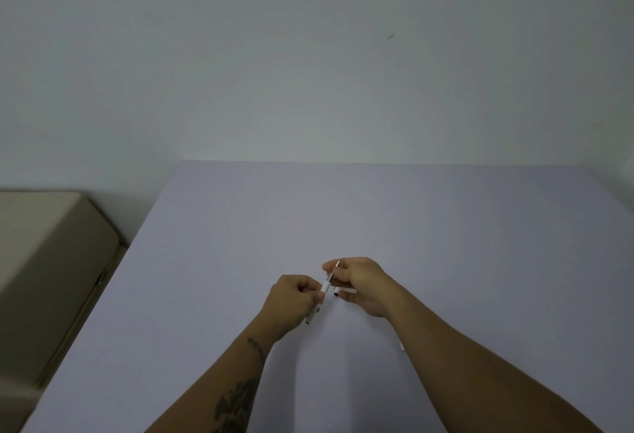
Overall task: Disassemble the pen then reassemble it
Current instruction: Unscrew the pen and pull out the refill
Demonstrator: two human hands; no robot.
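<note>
Head view looks down on a pale lilac table (446, 226), and most of what matters is small and half hidden. The left hand (295, 298) is curled into a loose fist around the white pen barrel (317, 302), which slants over the table's middle; its lower end pokes out below the fist, and the fingers cover much of its length. The right hand (360, 283) pinches a thin refill (333, 271) (metallic-looking, hard to make out) that runs up from the barrel's upper end to the fingertips; whether it is seated in the barrel cannot be told. The same hand also tucks a small white piece with a dark end (343, 292) under its fingers, mostly concealed. Just beside the right forearm, nearer the table's front edge, a tiny white part (401, 346) lies on the surface, partly cut off by the arm. Both forearms cross the table's near part; the left one bears a dark tattoo (236, 405). Left of the table stands a beige box-like thing (51, 254), cropped by the frame. A plain wall (308, 55) rises behind the table.
</note>
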